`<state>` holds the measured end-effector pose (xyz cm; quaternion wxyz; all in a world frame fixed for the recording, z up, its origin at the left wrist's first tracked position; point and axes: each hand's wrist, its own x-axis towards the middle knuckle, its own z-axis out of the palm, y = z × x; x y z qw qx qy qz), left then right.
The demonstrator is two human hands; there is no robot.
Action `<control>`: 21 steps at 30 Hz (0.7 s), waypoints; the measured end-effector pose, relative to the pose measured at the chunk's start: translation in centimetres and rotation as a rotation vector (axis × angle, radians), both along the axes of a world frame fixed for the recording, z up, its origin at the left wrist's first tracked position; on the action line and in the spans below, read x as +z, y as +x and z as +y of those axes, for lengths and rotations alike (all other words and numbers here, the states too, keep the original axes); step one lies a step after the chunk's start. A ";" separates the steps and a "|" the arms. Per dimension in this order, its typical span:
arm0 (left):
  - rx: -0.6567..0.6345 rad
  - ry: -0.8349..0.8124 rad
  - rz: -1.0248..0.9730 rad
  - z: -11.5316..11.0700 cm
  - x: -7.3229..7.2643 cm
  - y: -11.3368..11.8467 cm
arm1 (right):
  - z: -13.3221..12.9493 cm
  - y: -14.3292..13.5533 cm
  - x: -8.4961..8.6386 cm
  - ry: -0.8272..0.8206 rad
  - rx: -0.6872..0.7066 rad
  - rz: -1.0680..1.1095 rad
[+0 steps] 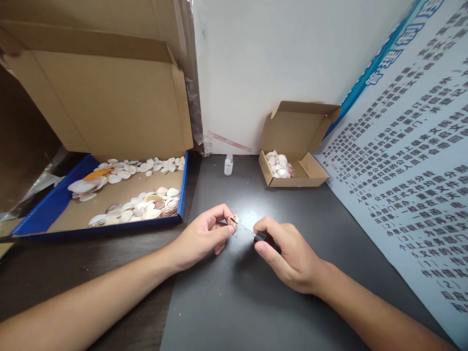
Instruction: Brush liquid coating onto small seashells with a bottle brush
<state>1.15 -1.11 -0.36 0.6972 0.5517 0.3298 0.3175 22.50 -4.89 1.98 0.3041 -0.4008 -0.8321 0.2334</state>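
Between thumb and forefinger, my left hand [208, 231] pinches a small brownish-white shell [234, 224] above the dark grey mat [204, 312]. A short dark mark or strip shows across the shell. My right hand [283, 251] is closed on a black dropper cap [261, 237], whose thin clear stem points left toward the shell. The stem's tip is faint, so I cannot tell whether it touches the shell. Beyond both hands, a small clear bottle [228, 165] with a white label stands upright and uncapped on the mat.
At the left lies a blue-edged cardboard box [183, 187] with its lid up, holding many shells. A smaller open cardboard box [298, 182] with white shells [281, 165] sits at the back right. A printed poster [413, 170] leans along the right side.
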 end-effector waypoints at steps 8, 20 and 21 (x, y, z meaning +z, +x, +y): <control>-0.021 0.039 0.052 0.0 0.3 0.0 | -0.1 0.0 -0.2 0.041 0.035 0.026; -0.034 0.060 0.106 -0.2 0.2 0.1 | -0.2 -0.1 -0.2 0.085 -0.044 0.023; -0.038 0.066 0.104 -0.2 0.2 0.0 | -0.2 -0.1 -0.2 0.081 -0.062 0.015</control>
